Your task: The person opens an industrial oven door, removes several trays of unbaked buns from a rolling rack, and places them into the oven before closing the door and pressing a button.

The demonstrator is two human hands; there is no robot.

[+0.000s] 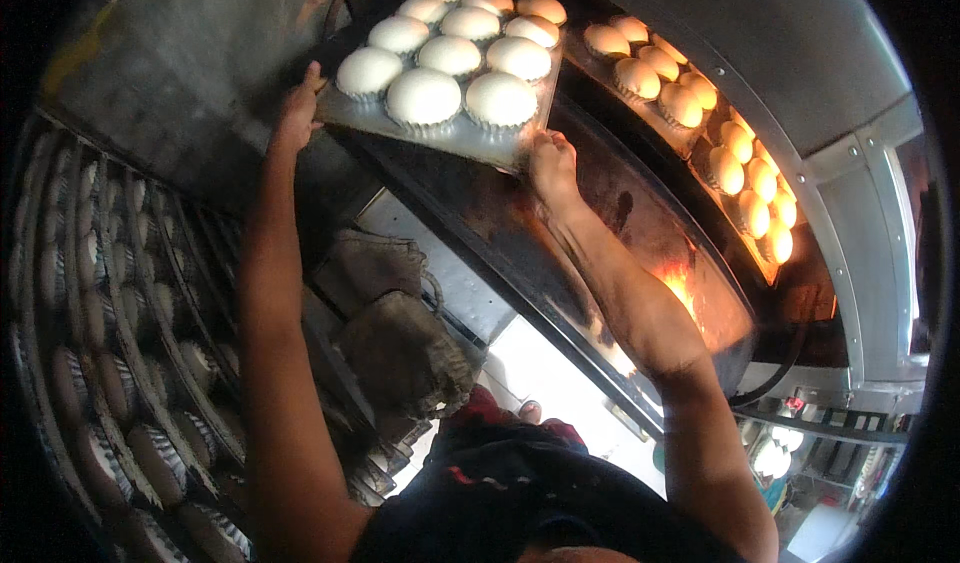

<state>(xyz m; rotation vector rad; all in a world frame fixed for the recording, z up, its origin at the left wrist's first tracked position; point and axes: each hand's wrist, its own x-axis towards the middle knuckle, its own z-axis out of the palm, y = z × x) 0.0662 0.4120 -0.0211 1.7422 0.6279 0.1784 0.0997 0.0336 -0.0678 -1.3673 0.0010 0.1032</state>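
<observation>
Gripping left fingers (314, 75): tray's (468, 143) corner farther from oven (660, 203)
Right fingers (556, 145): closed on corner nearer oven
Long axis: into oven

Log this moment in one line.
left hand: grips left corner of tray; right hand: grips near right corner; pale buns: in fluted cups on tray; orange-lit buns: further right

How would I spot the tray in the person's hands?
Find the big metal oven at upper right. Just left of its orange-lit buns, the left hand and right hand hold a tray by its near corners. Unlike the oven's, its domed buns look mostly white.
</observation>
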